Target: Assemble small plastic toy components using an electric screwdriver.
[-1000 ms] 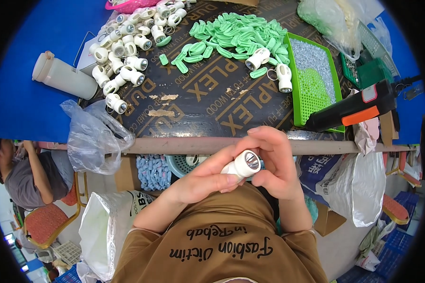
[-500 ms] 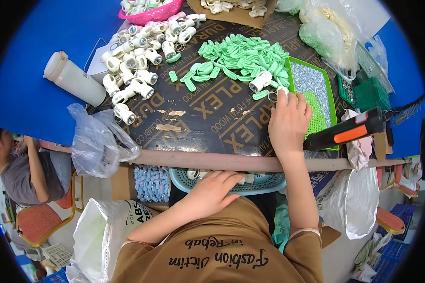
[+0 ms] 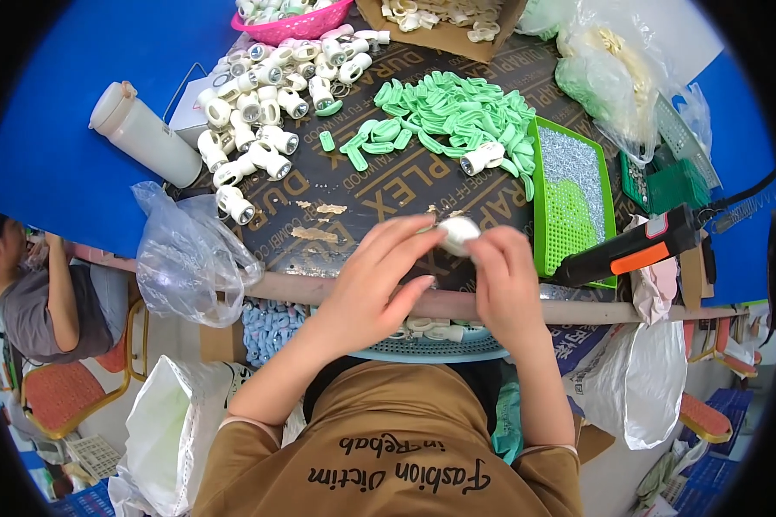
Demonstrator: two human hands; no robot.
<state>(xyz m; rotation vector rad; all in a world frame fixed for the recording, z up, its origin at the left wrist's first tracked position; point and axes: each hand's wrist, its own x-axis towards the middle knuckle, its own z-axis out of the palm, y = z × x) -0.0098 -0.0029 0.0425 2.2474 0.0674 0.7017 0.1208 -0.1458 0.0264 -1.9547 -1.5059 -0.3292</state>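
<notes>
Above the table's near edge, a white rounded mini flashlight [image 3: 459,235], partly covered by fingers, is between my two hands. My right hand [image 3: 506,277] pinches its right side with thumb and fingers. My left hand [image 3: 372,277] has its fingers stretched out and its thumb apart, fingertips close against the left side; whether they grip is unclear. Beyond my hands lie a heap of green oval plastic pieces [image 3: 466,108] and a single white flashlight [image 3: 482,158]. More white flashlights [image 3: 267,159] are piled to the left.
A green tray [image 3: 539,233] with small silvery parts stands right, beside a black-and-orange power screwdriver [image 3: 634,250]. A white bottle [image 3: 145,133], plastic bag [image 3: 185,250], pink basket [image 3: 295,31] and cardboard box [image 3: 435,39] surround the piles. A blue basket [image 3: 431,347] sits below the edge.
My right hand has come back from beside the tray with the white flashlight. My left hand has risen from the blue basket to meet it. A green piece near the single flashlight no longer shows.
</notes>
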